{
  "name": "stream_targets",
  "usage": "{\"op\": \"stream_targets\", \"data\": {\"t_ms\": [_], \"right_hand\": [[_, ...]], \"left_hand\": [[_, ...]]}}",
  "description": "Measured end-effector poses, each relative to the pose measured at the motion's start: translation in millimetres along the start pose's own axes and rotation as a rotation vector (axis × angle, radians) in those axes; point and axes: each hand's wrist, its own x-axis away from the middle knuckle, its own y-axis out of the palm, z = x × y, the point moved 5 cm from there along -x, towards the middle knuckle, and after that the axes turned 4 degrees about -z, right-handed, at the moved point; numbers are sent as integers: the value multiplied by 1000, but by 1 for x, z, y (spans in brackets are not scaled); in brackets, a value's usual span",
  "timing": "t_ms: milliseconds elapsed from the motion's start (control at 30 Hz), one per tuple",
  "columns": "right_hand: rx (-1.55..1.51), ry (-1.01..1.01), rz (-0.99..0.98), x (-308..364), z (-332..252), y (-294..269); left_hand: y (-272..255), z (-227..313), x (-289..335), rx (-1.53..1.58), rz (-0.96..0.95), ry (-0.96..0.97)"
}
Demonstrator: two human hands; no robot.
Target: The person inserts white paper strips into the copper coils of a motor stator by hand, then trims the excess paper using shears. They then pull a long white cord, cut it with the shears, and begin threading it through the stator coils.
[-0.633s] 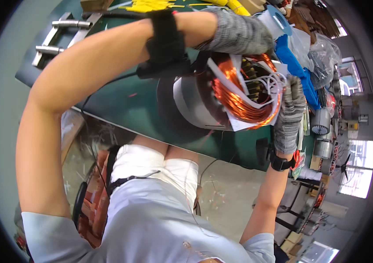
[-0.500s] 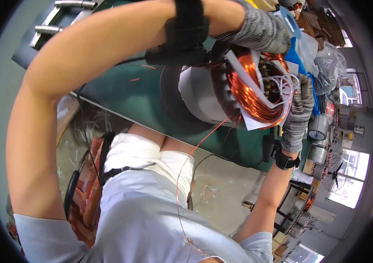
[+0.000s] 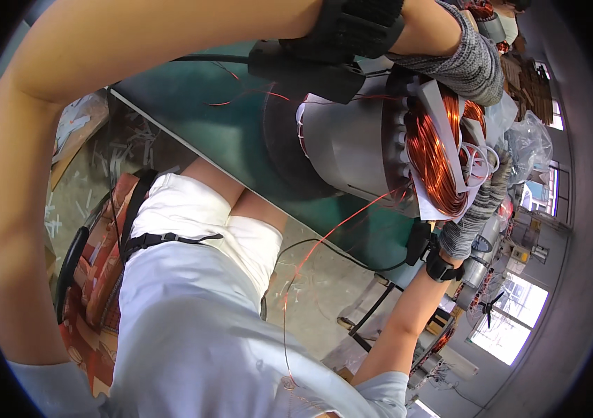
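A motor stator with a grey metal housing (image 3: 352,143) lies on its side on the green tabletop. Copper windings (image 3: 430,157) bulge from its right end, with white insulating paper strips (image 3: 443,122) between them. White thin tubing (image 3: 483,167) loops out beside the coils. My left hand (image 3: 474,70), in a grey knitted glove, reaches over the top to the upper edge of the windings; its fingers are hidden. My right hand (image 3: 481,205), gloved alike, lies along the coils' right side, its fingers not clearly visible. A loose copper wire (image 3: 324,237) trails from the stator toward my shirt.
The green table (image 3: 206,129) has a pale front edge above my lap. Black cables (image 3: 380,268) hang near it. A patterned chair (image 3: 91,292) is beneath me. Plastic bags (image 3: 528,143) and more motor parts stand at the right; white scraps litter the floor.
The view has shifted, so the stator and both hands appear farther right. My left hand stays at the top of the windings and my right hand at their side.
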Motion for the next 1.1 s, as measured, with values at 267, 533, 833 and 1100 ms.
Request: {"op": "stream_targets", "data": {"t_ms": [267,533,833,1100], "right_hand": [[289,-83,-327,-30,-16,-3],[319,-19,-296,-25,-39,29],[352,-472,-301,-34,-39,31],[335,-469,-176,-27,-34,38]], "left_hand": [[-3,-2,-18,-14,3,45],[0,-13,-44,56,4,192],[10,-11,-60,810,-260,-371],[6,8,-66,1033,-320,-752]]}}
